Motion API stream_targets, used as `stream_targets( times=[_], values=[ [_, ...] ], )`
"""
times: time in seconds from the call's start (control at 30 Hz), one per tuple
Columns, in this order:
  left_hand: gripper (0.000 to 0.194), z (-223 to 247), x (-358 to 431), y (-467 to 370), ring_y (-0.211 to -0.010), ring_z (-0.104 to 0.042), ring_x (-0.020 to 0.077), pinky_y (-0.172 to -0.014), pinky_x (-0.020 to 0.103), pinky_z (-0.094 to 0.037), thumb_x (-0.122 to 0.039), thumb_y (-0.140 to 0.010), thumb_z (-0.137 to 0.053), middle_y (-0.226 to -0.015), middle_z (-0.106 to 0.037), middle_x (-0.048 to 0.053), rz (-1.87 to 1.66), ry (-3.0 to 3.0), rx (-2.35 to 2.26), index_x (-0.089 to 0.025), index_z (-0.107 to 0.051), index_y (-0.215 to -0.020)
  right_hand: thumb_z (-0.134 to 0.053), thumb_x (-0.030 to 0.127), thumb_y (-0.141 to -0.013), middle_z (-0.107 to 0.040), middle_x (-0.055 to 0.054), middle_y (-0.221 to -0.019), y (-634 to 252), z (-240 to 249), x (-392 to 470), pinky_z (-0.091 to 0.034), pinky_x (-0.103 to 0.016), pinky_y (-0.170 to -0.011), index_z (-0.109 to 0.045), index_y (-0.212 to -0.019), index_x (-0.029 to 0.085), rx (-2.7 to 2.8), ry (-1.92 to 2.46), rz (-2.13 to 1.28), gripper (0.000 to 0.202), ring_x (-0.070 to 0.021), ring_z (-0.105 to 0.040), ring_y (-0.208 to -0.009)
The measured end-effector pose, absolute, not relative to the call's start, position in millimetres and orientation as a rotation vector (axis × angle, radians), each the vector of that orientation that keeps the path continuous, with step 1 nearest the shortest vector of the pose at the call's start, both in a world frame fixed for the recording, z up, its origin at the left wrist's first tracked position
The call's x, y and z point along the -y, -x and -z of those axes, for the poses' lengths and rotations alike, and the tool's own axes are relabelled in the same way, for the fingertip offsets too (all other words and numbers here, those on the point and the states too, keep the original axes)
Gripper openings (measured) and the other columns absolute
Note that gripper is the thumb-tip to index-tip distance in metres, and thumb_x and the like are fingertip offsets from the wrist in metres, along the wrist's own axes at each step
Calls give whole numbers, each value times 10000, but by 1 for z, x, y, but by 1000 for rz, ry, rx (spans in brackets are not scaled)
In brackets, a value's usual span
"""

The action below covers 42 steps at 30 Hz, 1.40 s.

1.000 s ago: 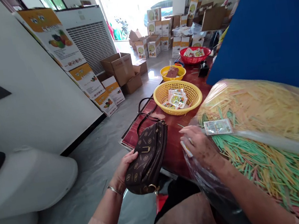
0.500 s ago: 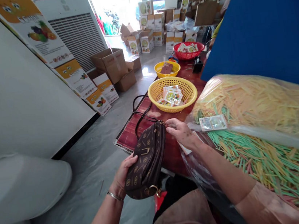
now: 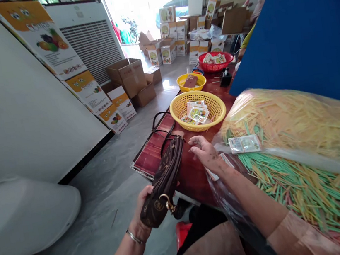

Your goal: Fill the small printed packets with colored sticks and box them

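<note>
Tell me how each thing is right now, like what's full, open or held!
Left hand: gripping the handbag
Handbag: held, tilted; can't tell if it's zipped
Right hand: fingers loosely curled, apparently empty
Large yellow basket: partly filled with packets
Small yellow basket: holding a brown thing
Red basket: holding packets
Plastic bag: bulging with coloured strips
Cardboard box by the wall of boxes: open
</note>
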<state>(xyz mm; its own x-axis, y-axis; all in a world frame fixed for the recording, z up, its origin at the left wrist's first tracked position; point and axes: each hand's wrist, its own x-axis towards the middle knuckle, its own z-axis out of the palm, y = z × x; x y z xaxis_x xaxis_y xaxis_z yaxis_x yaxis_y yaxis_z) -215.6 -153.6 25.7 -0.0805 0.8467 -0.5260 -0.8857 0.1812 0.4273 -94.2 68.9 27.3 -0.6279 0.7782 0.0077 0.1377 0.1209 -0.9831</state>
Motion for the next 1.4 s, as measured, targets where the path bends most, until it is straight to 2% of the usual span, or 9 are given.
stream_targets(
  times=[0.13, 0.27, 0.4, 0.5, 0.67, 0.93, 1.07, 1.2, 1.4],
  values=[
    [407, -34, 156, 209, -771, -661, 239, -602, 296, -519, -278, -776, -444, -882, -709, 120, -1468, 78, -864, -96, -648, -1077, -456, 254, -751, -539, -63, -1218, 100, -34, -72, -500, -251, -580, -453, -1197, 237, 1825, 789, -1638, 446, -154, -603, -849],
    [457, -43, 159, 206, -705, -658, 231, -482, 253, -481, -306, -782, -451, -825, -704, 129, -1388, 122, -883, -79, -617, -1142, -471, 208, -732, -632, -45, -1046, 107, -40, -77, -473, -274, -787, -572, -1083, 182, 1878, 659, -1646, 366, -143, -588, -905],
    [506, -45, 161, 207, -627, -655, 230, -453, 271, -482, -326, -774, -479, -813, -704, 132, -1339, 176, -880, -50, -573, -1187, -441, 171, -700, -631, -3, -888, 111, -38, -84, -472, -225, -633, -564, -1124, 191, 1889, 612, -1764, 442, -104, -574, -718],
    [484, -39, 161, 211, -691, -667, 245, -562, 312, -528, -286, -762, -491, -825, -706, 149, -1372, 199, -905, -13, -585, -1150, -430, 160, -690, -610, 20, -773, 108, -37, -89, -441, -195, -534, -604, -1010, 191, 1945, 598, -1802, 366, -91, -547, -628],
    [438, -30, 161, 214, -806, -664, 274, -723, 379, -537, -239, -746, -499, -870, -706, 169, -1399, 238, -960, 0, -608, -1097, -498, 214, -706, -585, 37, -648, 102, -46, -88, -444, -207, -511, -548, -776, 182, 1840, 650, -1808, 92, -93, -544, -555],
    [412, -23, 162, 214, -736, -660, 253, -664, 336, -528, -278, -731, -506, -805, -701, 154, -1399, 182, -894, -13, -646, -1013, -614, 224, -616, -567, 53, -586, 99, -55, -73, -405, -196, -475, -496, -771, 183, 1432, 747, -2098, 199, -89, -544, -516],
    [393, -21, 161, 215, -608, -642, 218, -582, 303, -515, -288, -725, -509, -710, -689, 143, -1377, 146, -888, -2, -658, -950, -590, 271, -659, -544, 60, -581, 101, -51, -79, -384, -210, -452, -495, -829, 184, 1532, 813, -1911, 213, -89, -502, -469],
    [364, -29, 154, 208, -674, -665, 240, -596, 327, -533, -266, -726, -507, -801, -707, 149, -1439, 189, -953, -27, -660, -955, -531, 230, -731, -551, 52, -671, 96, -60, -74, -442, -259, -592, -472, -1004, 202, 1836, 762, -1439, 282, -113, -535, -567],
    [343, -30, 150, 197, -624, -676, 242, -572, 323, -537, -232, -747, -482, -725, -719, 135, -1511, 222, -895, -24, -665, -949, -401, 136, -827, -595, -31, -884, 50, -113, -11, -427, -263, -774, -530, -969, 225, 2404, 49, -1166, 212, -143, -551, -818]
  ],
)
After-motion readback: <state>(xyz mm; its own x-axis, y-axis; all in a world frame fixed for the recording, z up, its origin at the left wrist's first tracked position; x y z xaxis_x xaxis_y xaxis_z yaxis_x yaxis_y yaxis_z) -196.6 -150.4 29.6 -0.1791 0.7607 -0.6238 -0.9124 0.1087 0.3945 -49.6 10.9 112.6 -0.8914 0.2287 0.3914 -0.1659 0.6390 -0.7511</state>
